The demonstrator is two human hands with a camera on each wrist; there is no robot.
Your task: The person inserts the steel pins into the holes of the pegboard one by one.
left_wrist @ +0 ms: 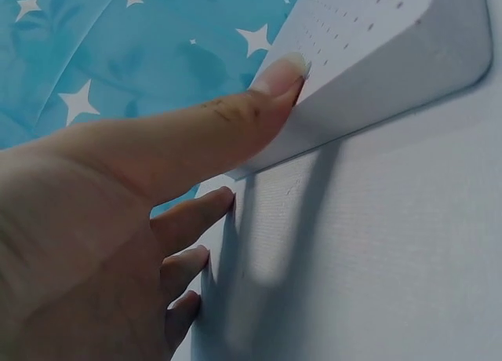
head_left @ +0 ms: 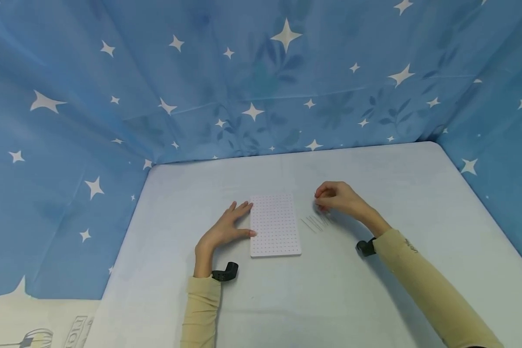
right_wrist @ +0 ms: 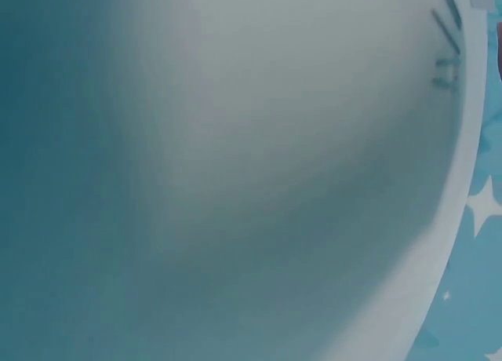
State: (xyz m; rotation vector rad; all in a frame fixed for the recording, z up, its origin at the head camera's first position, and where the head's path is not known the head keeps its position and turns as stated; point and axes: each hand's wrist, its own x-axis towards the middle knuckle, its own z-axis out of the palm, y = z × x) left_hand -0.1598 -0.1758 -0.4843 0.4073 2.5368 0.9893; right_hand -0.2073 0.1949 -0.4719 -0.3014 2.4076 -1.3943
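Note:
A white rectangular board (head_left: 275,225) with a grid of small holes lies flat on the table. My left hand (head_left: 227,227) is spread at its left side, fingers fairly straight. In the left wrist view the thumb (left_wrist: 276,82) presses the board's top edge (left_wrist: 369,74), while the other fingers reach down beside it. Right of the board several thin grey pins (head_left: 315,223) lie roughly parallel. Above their far end my right hand (head_left: 341,199) has its fingertips pinched together, with a sliver of a thin pin (head_left: 314,194) showing at them; the fingers mostly hide it.
The table (head_left: 287,299) wears a white cover. A blue curtain (head_left: 252,87) with white stars hangs behind and at the sides. Each wrist carries a black camera. The right wrist view is mostly blurred, with a few dark pins (right_wrist: 445,30) near its right edge.

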